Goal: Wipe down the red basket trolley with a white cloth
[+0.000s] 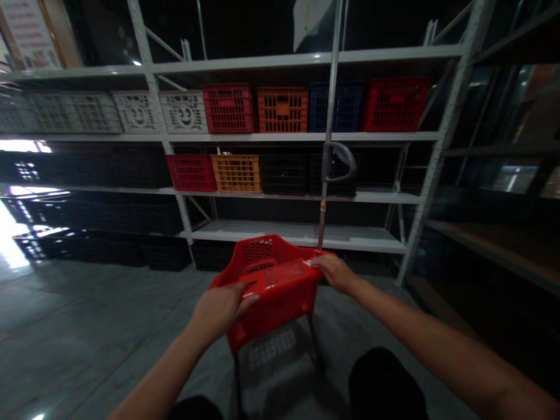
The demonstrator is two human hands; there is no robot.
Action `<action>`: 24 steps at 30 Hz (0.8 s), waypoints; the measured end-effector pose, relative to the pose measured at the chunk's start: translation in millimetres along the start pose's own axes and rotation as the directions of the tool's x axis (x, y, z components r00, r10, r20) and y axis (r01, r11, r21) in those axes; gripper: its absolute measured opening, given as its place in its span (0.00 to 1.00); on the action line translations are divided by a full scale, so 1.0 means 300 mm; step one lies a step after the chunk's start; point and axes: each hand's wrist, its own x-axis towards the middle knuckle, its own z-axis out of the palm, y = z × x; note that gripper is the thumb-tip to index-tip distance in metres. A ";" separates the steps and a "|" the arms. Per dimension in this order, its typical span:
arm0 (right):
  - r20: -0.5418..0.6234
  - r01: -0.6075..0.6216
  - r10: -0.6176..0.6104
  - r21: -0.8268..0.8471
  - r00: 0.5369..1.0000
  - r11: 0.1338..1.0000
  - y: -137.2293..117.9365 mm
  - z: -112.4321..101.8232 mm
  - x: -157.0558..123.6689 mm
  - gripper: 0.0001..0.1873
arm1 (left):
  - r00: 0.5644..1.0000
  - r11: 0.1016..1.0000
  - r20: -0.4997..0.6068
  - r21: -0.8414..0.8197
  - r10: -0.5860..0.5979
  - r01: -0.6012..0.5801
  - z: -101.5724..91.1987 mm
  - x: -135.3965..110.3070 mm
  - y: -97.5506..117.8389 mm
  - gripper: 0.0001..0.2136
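Observation:
In front of me on the floor stands a red plastic shopping cart [280, 303] on dark legs, its basket perforated and with nothing visible inside. My left hand [223, 306] is closed around the left end of the cart's near rim, thumb toward me. At the right end of the same rim, my right hand [335, 271] grips near the corner. A metal pole [332, 87] with a grey loop handle [343, 162] rises from the cart's right side, just beyond my right hand. A pale sheet [308, 20] hangs near the pole's upper part.
Behind the cart runs a metal shelf rack [280, 137] holding plastic crates, among them a red crate [396, 105], an orange crate [282, 109], a yellow crate [237, 173] and a white crate [184, 112]. Dark crates [166, 254] line the lower left. Another shelf [494, 251] stands close on the right.

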 end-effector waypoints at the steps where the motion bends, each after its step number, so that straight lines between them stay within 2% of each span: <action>1: 0.029 0.013 -0.012 -0.023 1.000 1.000 0.028 -0.019 -0.012 0.13 | 1.000 1.000 0.008 0.002 0.017 -0.017 -0.001 0.001 -0.010 0.28; 3: 0.133 -0.014 0.022 -0.054 0.991 0.998 0.088 -0.071 -0.014 0.13 | 0.999 0.999 0.027 0.003 0.034 -0.034 -0.003 0.006 -0.028 0.28; 6: 0.302 -0.059 0.092 -0.117 0.949 0.991 0.159 -0.148 0.024 0.12 | 0.999 0.999 0.040 0.011 0.031 -0.031 -0.004 0.020 -0.045 0.30; 8: 0.346 -0.026 0.095 -0.198 0.933 0.980 0.180 -0.180 0.059 0.12 | 0.999 1.000 0.039 0.012 0.018 -0.019 -0.003 0.031 -0.051 0.32; 10: 0.312 0.054 0.032 -0.261 0.949 0.964 0.173 -0.188 0.094 0.13 | 0.999 1.000 0.033 0.008 0.004 -0.004 -0.002 0.037 -0.054 0.32; 12: 0.290 0.170 -0.093 -0.253 0.953 0.952 0.147 -0.174 0.125 0.14 | 1.000 1.000 0.029 0.000 -0.007 0.007 -0.001 0.040 -0.052 0.32; 13: 0.310 0.209 -0.132 -0.229 0.941 0.951 0.130 -0.161 0.141 0.14 | 0.999 1.000 0.030 -0.005 -0.013 0.014 -0.002 0.040 -0.050 0.32; 14: 0.362 0.199 -0.115 -0.205 0.925 0.958 0.113 -0.145 0.158 0.13 | 0.999 1.000 0.035 -0.009 -0.023 0.023 -0.003 0.040 -0.046 0.32; 15: 0.435 0.141 -0.043 -0.196 0.900 0.970 0.098 -0.128 0.176 0.11 | 0.999 0.999 0.038 -0.012 -0.036 0.036 -0.004 0.040 -0.041 0.32; 17: 0.560 -0.052 0.184 -0.242 0.808 0.969 0.079 -0.097 0.214 0.08 | 0.997 0.998 0.040 -0.015 -0.062 0.063 -0.008 0.041 -0.029 0.31; 19: 0.617 -0.201 0.357 -0.310 0.702 0.929 0.074 -0.075 0.250 0.05 | 0.995 0.996 0.049 -0.014 -0.083 0.084 -0.013 0.044 -0.017 0.31; 20: 0.632 -0.233 0.393 -0.324 0.668 0.917 0.076 -0.070 0.265 0.04 | 0.994 0.996 0.051 -0.014 -0.092 0.093 -0.014 0.046 -0.012 0.31; 22: 0.647 -0.273 0.428 -0.331 0.631 0.903 0.082 -0.075 0.281 0.03 | 0.993 0.995 0.050 -0.011 -0.103 0.103 -0.016 0.048 -0.005 0.31; 24: 0.635 -0.314 0.456 -0.330 0.623 0.890 0.084 -0.099 0.273 0.04 | 0.994 0.994 0.037 -0.006 -0.105 0.106 -0.016 0.049 -0.001 0.31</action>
